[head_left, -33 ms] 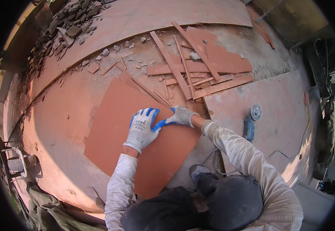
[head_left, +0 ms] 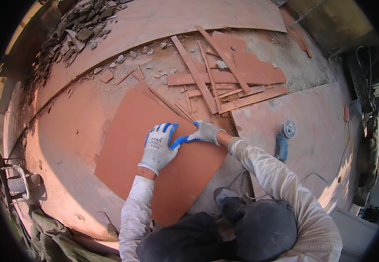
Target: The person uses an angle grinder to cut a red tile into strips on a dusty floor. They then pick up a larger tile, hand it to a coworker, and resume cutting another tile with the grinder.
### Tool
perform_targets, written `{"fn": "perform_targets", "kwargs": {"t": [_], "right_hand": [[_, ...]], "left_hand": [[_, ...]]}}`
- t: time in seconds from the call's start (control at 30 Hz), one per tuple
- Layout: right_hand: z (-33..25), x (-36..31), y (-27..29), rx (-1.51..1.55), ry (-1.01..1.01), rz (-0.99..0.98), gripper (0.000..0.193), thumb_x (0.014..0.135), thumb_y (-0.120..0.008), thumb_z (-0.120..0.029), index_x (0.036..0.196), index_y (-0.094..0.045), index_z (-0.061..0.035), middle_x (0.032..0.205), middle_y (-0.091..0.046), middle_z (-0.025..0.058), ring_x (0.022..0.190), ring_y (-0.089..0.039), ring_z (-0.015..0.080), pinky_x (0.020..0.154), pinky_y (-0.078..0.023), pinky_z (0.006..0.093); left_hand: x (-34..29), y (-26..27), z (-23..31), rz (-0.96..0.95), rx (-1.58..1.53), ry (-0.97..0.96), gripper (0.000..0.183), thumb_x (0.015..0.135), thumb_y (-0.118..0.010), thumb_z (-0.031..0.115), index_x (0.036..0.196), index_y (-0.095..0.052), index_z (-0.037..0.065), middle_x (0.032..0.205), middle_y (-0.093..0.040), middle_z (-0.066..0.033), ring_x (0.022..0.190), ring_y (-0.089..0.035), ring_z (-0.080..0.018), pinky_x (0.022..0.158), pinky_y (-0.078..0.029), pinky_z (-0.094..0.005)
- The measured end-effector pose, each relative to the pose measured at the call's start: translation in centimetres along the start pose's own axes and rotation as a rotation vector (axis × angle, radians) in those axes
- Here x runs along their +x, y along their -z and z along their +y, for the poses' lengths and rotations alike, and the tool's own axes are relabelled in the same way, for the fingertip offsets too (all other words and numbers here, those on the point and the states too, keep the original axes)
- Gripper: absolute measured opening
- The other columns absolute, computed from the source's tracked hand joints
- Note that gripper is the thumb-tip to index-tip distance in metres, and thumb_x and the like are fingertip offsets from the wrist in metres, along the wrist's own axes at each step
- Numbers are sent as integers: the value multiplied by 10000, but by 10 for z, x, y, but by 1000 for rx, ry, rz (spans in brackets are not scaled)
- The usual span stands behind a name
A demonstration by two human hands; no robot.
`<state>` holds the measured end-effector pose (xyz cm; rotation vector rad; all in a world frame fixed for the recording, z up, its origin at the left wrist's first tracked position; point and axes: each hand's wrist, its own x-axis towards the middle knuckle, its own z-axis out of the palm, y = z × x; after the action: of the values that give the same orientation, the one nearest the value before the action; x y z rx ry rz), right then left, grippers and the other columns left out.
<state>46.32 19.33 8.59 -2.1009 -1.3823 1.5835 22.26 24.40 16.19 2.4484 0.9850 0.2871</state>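
A large reddish-brown tile (head_left: 124,144) lies in front of my knees, its corners turned at a slant. My left hand (head_left: 158,146), in a white glove with blue fingers and palm, rests on its upper face with the fingers apart. At the tile's far right edge is my right hand (head_left: 203,133), gloved alike, with its fingers bent over the edge and its thumb on top. The two thumbs meet above the tile. What the right fingertips touch below the edge is hidden.
Cut tile strips and broken slabs (head_left: 226,78) lie in a loose pile beyond the tile. A blue angle grinder (head_left: 282,146) with a round disc rests on the slab at right. Rubble (head_left: 85,35) is heaped at the far left, and a crumpled green tarp (head_left: 58,238) lies near left.
My left hand has shifted very slightly left on the tile. The right hand stays at the edge, and the tile lies as before.
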Motion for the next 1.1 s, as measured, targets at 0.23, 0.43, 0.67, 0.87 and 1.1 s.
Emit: {"fn": "perform_targets", "kwargs": {"t": [0.23,0.43,0.67,0.87,1.1], "right_hand": [[16,33,4,251,40,-220,974,756,-988,-388,1554,-570,-16,1357,-746,172,1175,-747,266,994,-620,390],[25,61,3,255,137,-299,841,789,-987,-263,1518,-619,-62,1335,-753,111,1154,-739,217,992,-627,388],[10,89,1,454,64,-415,808,796,-983,-250,1486,-631,-22,1323,-759,132,1122,-759,232,971,-634,394],[-16,101,2,402,78,-430,802,810,-977,-282,1477,-630,-3,1290,-768,145,1078,-771,235,936,-650,382],[-21,93,-8,261,51,-282,715,821,-960,-296,1414,-692,0,1216,-789,138,1000,-786,236,882,-655,388]], "left_hand": [[-91,-1,-82,417,-3,410,455,1003,-775,245,1382,-645,30,1334,-692,-181,1276,-635,-392,1094,-492,-511],[-261,-37,-141,631,483,1012,592,1042,-745,324,1497,-552,-3,1177,-733,-203,1123,-697,-378,983,-543,-491],[-363,-106,-187,546,-690,1279,378,1060,-748,433,1100,-693,61,785,-651,21,661,-546,-94,576,-425,-289],[-359,-112,-185,782,-951,1229,342,1066,-747,404,894,-677,118,725,-568,75,619,-439,-54,548,-358,-272],[-355,-101,-181,760,-910,1157,331,1074,-730,404,864,-707,149,704,-573,102,589,-451,-37,511,-330,-267]]}}
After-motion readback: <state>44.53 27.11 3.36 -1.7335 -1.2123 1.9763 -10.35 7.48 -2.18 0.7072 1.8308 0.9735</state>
